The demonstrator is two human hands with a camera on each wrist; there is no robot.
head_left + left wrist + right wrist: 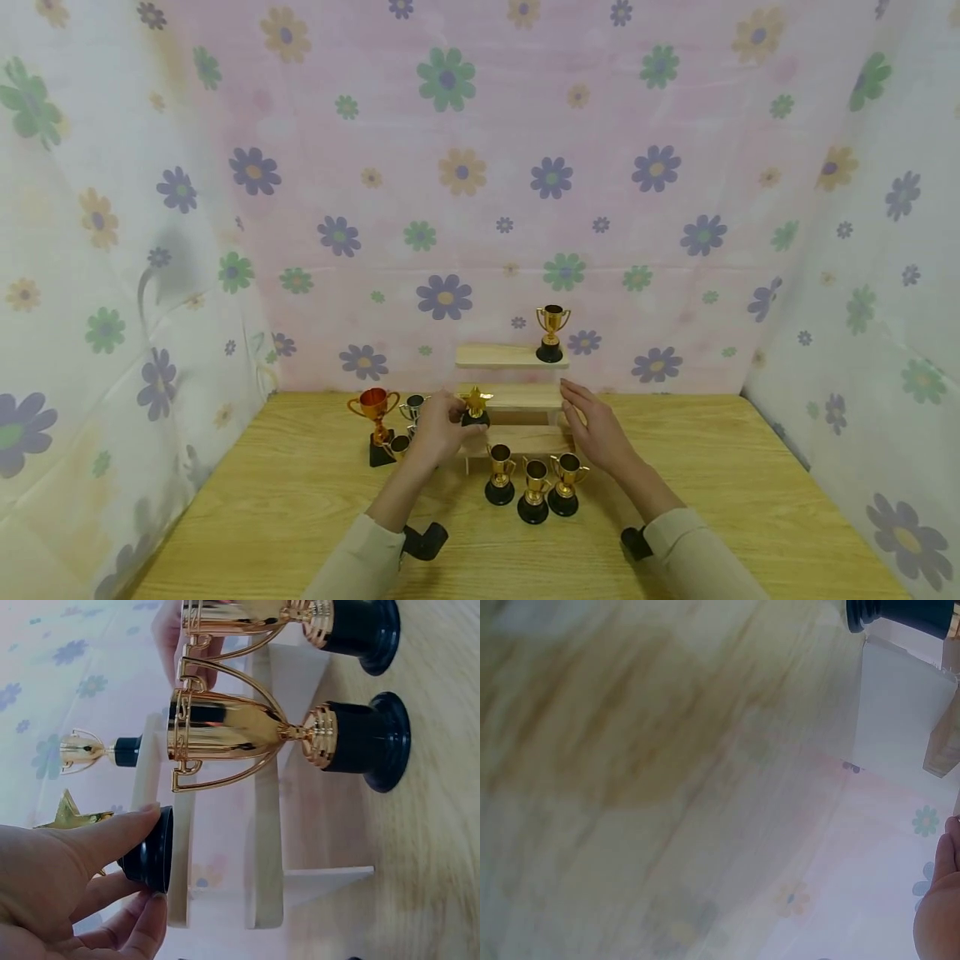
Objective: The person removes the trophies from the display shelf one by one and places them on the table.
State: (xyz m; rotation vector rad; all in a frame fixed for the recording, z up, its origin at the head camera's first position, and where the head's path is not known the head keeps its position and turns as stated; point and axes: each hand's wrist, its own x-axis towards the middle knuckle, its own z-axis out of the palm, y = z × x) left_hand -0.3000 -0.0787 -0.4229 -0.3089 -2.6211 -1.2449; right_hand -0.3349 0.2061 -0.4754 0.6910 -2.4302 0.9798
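My left hand (441, 429) pinches the black base of a gold star trophy (476, 402) between thumb and fingers. In the left wrist view that black base (156, 851) meets the top of the middle step, near its left end. The stepped wooden stand (525, 438) has three tiers, with a gold cup trophy (551, 327) upright on the right of the highest one. At the stand's right end is my right hand (597, 427), fingers straight and close together, beside the middle and lower steps; whether it touches them I cannot tell.
Three gold cup trophies, left (500, 473), middle (535, 490) and right (567, 483), stand before the stand. A bronze-coloured cup (375, 408), a gold cup (399, 447) and silver cups (412, 406) cluster left, partly behind my left hand. A flowered cloth (495, 125) surrounds the wooden table (300, 517).
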